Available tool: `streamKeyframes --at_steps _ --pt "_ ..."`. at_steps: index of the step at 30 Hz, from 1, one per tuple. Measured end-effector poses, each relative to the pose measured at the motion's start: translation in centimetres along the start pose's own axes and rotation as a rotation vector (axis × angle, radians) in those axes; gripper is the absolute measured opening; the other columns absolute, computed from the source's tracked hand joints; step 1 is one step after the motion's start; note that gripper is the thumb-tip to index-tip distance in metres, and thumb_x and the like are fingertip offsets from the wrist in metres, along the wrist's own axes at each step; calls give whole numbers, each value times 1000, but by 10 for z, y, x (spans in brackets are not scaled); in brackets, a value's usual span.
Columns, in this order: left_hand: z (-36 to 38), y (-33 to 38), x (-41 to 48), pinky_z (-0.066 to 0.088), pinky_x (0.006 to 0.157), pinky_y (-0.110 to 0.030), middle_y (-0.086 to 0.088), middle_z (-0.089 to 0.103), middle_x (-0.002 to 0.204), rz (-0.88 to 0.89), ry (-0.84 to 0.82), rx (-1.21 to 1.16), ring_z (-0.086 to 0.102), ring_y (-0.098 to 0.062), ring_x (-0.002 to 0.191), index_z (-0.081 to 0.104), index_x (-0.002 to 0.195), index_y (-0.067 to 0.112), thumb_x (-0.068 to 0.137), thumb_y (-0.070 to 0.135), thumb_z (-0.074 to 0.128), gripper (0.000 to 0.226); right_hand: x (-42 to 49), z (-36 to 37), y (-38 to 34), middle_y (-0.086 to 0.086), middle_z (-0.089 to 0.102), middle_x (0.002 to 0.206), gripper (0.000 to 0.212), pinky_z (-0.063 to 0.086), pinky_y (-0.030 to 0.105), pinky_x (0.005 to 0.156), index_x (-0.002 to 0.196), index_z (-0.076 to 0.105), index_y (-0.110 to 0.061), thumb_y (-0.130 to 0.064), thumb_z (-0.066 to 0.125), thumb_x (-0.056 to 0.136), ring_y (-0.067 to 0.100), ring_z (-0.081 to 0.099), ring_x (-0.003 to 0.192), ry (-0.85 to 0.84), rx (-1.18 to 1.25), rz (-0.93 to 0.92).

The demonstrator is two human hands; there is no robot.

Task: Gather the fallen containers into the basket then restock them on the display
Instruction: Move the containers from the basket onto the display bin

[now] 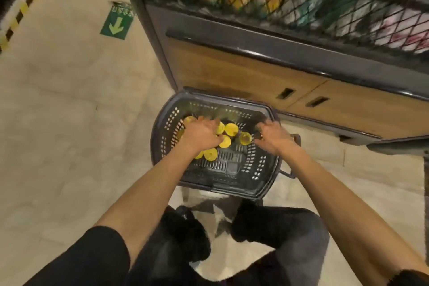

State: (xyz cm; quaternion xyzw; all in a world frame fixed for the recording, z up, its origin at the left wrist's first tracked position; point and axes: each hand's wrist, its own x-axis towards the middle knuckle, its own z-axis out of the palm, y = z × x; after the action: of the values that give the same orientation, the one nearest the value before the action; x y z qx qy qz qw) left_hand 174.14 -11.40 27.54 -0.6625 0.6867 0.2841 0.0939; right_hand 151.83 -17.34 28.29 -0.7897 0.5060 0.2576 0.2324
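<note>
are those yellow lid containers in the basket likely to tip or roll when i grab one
Probably fairly stable: most yellow-lidded containers sit lids up, clustered close together, so neighbours likely brace each other. Round lids suggest round bodies, so one knocked over would likely roll across the basket floor.

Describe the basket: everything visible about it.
The basket is dark grey and plastic-looking, with rounded corners, perforated walls and a slotted bottom. A handle hangs folded outside its right wall. It stands upright on the pale floor, just before the wood-fronted display base. Yellow-lidded containers cluster in its far left part. The left hand and right hand reach inside; their grip is blurred.
</note>
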Motion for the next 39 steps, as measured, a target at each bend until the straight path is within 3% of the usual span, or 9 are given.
streamKeyframes --at_steps 7,13,30,34,37,39 --pt "131 -42 79 47 88 -46 -13 55 124 65 -6 55 49 -36 118 50 130 12 90 45 53 51 108 119 0 16 48 130 51 41 45 98 135 48 -11 -36 58 91 38 43 124 67 56 40" --pt "200 -50 148 44 87 -46 -14 53 125 93 -9 65 48 -37 120 48 128 11 92 43 53 48 185 193 11 18 46 133 54 41 46 100 137 45 -10 -35 59 90 39 43 124 79 86 97" --pt "292 -52 209 36 99 -50 -11 49 130 132 149 393 45 -31 121 44 133 17 87 62 55 66 247 264 44 19 41 140 65 38 46 104 141 37 -8 -36 66 90 37 40 129 161 84 169" --pt "295 -45 212 36 100 -49 -13 47 133 152 126 442 46 -34 121 41 135 15 88 52 62 63 253 275 45 18 40 140 71 40 46 104 142 35 -8 -34 71 87 37 41 131 125 124 175" --pt "296 -42 209 37 99 -46 -16 45 135 157 94 442 45 -36 122 36 139 10 89 24 64 59 253 281 44 16 38 140 75 42 47 104 142 34 -9 -34 75 84 36 41 132 85 150 190" --pt "295 -41 210 36 100 -45 -16 46 136 153 85 449 46 -36 123 33 140 9 88 18 64 61 254 281 46 16 39 139 75 43 46 104 140 36 -7 -33 77 83 37 44 130 91 165 199"
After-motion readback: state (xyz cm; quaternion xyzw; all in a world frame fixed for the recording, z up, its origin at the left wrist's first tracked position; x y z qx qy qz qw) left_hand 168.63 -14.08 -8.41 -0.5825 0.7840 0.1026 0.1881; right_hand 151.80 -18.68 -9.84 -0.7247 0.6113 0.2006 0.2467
